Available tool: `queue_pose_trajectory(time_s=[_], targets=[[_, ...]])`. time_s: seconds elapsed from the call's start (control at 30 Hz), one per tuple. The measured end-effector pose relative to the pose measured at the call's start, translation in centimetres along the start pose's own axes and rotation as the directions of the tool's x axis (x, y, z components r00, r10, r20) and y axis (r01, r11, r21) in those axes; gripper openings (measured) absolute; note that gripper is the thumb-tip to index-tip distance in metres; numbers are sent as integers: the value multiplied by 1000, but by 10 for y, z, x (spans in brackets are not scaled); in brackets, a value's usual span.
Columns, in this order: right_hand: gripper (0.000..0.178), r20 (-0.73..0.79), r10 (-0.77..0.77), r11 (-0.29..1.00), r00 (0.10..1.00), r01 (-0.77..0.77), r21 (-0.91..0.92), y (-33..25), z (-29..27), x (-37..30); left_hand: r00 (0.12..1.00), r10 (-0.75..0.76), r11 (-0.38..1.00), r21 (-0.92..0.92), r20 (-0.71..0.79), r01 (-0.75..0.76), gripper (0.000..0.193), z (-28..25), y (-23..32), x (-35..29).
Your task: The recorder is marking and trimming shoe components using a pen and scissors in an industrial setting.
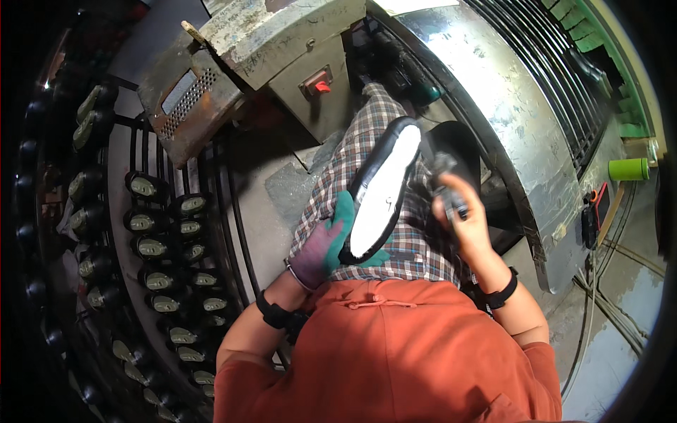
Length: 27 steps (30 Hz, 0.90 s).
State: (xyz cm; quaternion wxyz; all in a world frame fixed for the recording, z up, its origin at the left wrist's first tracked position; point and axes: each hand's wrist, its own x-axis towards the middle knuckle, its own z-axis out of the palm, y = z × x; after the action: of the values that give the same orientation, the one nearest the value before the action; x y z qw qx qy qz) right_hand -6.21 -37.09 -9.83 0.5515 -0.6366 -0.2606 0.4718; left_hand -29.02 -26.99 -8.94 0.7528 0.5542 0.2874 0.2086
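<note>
Across my lap lies a black shoe, its long white underside turned up. My left hand, in a green and purple glove, grips the shoe near its lower end, with the thumb along the side and fingers passing beneath. My bare right hand is closed round a dark grey metal hand tool. Motion blurs the tool, so its exact kind does not show. It is held just right of the shoe, apart from the white underside as far as I can see.
Racks on the left hold rows of dark shoes with olive-coloured bottoms. Ahead stands a worn metal machine with a red switch. A scratched metal table curves along the right, near a bright green cylinder. Cables cross the floor.
</note>
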Motion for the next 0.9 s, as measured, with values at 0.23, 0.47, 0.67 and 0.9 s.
queue_pose_trajectory(time_s=[0.23, 0.47, 0.67, 0.9], targets=[[42, -46, -138, 986, 989, 133, -99, 22, -51, 19, 981, 80, 593, 783, 178, -191, 84, -38, 27, 9], [72, 201, 155, 913, 967, -218, 345, -8, 7, -16, 966, -250, 941, -250, -60, 228, 73, 16, -19, -26], [56, 441, 97, 971, 892, -183, 157, -22, 51, -9, 915, -383, 657, -734, -131, 170, 32, 10, 1, -17], [55, 405, 120, 975, 907, -184, 125, -15, 60, 6, 860, -277, 503, -827, -430, -252, 31, -41, 12, -84]])
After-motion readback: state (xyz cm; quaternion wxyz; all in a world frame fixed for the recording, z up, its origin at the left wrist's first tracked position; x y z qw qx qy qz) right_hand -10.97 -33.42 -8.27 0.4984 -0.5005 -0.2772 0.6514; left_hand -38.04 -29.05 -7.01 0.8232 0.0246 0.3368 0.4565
